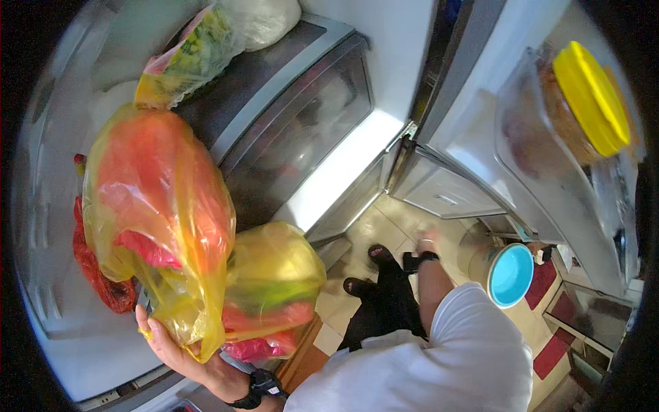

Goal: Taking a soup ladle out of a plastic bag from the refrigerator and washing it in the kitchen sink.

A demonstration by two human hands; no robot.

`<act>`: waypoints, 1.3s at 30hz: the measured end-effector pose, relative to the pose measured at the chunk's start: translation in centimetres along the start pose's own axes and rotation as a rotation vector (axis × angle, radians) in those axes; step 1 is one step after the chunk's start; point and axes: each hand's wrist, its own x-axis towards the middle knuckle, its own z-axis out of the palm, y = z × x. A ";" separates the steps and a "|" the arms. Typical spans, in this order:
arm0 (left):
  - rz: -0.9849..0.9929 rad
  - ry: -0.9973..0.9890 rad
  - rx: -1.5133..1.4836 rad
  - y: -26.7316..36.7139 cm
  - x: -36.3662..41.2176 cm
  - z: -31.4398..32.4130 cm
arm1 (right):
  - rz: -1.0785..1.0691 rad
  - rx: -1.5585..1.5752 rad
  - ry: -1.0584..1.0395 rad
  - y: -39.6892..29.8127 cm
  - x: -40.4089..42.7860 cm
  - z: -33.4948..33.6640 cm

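Note:
My left hand is at the loose end of a translucent yellow plastic bag, with some yellow film looped at its fingers. Red-orange contents show through this bag, which is at the refrigerator shelf. Below it is a second yellow plastic bag, with green, red and pink contents; how it is supported is hidden. My right hand hangs low over the tiled floor, blurred, with no object visible in it. Beside the first bag lies a red mesh bag.
A patterned plastic bag and a white bag are further back, above a clear-fronted drawer. The open refrigerator door holds a yellow-lidded jar. A blue basin stands near the door.

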 end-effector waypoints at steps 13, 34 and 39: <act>-0.011 -0.101 -0.264 -0.9 1.1 -1.6 | -0.337 0.490 -0.035 -21.0 -0.9 -16.2; -0.079 -0.110 -0.345 0.5 -0.1 -2.6 | 0.961 0.362 -0.462 -2.2 -19.9 0.8; -0.091 -0.036 -0.366 0.9 -1.1 -3.3 | 1.012 0.188 -0.546 -2.1 -21.3 6.6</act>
